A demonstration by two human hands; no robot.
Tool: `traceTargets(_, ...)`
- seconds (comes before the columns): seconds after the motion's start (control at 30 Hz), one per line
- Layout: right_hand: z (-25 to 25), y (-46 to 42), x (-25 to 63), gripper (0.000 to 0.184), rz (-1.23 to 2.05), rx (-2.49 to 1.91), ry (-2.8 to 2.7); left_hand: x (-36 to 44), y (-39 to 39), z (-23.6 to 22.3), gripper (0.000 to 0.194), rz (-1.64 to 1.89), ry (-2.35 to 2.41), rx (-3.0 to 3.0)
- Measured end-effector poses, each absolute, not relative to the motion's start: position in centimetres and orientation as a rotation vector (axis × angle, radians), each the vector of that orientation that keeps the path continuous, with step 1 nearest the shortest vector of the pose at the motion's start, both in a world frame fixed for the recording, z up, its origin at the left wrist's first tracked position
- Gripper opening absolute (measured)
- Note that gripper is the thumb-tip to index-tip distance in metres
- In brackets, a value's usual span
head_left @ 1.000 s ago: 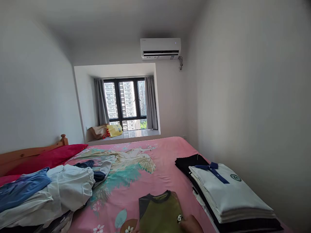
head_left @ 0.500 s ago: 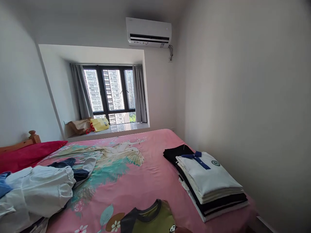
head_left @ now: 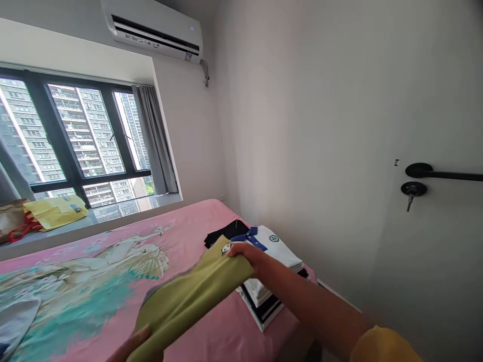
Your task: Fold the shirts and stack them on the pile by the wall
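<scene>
An olive-green T-shirt (head_left: 192,284) is stretched between my two hands above the bed, one end lower left and the other upper right. My right hand (head_left: 243,252) grips its upper end beside a small panda patch. At the bottom edge, my left hand (head_left: 141,339) is closed on the lower end, only partly in view. Behind and below my right hand lies a stack of folded clothes, with a white polo shirt (head_left: 279,251) with a blue collar on top. A folded black garment (head_left: 222,231) shows at the stack's far end.
The pink flowered bedsheet (head_left: 199,216) spreads under everything. A grey-white garment (head_left: 18,322) lies at lower left. On the windowsill sits a yellow bag (head_left: 56,212). A door handle (head_left: 445,173) is at right.
The T-shirt has been lifted off the bed and is now held in both hands. The view has turned right, bringing the door handle in and leaving the red pillow out.
</scene>
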State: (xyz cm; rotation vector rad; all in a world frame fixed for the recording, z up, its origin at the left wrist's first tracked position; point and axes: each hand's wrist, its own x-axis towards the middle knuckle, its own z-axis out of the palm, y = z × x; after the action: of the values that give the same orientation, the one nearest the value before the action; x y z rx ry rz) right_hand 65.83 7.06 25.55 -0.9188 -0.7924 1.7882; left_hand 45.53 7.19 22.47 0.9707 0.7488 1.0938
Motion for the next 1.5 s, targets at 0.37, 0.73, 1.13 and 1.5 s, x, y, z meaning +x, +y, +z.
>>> traceTargets(0.37,18.6,11.2,90.7,0.032,1.442,-1.426,-0.929,61.4,13.0,14.8,0.032,0.702,0.867,0.904)
traceTargets(0.73,11.7,10.0,91.9,0.044,1.299,-1.69,-0.822,61.0,13.5,10.8,0.041,0.445,0.982,1.017)
traceTargets(1.13,11.4,8.9,91.1,0.043,1.189,-1.77,-0.863,63.9,22.1,13.8,0.011,0.84,1.058,0.745)
traceTargets(1.5,12.6,4.6,86.7,0.033,1.004,-1.818,-0.786,61.5,15.5,11.9,0.06,0.767,1.105,0.926)
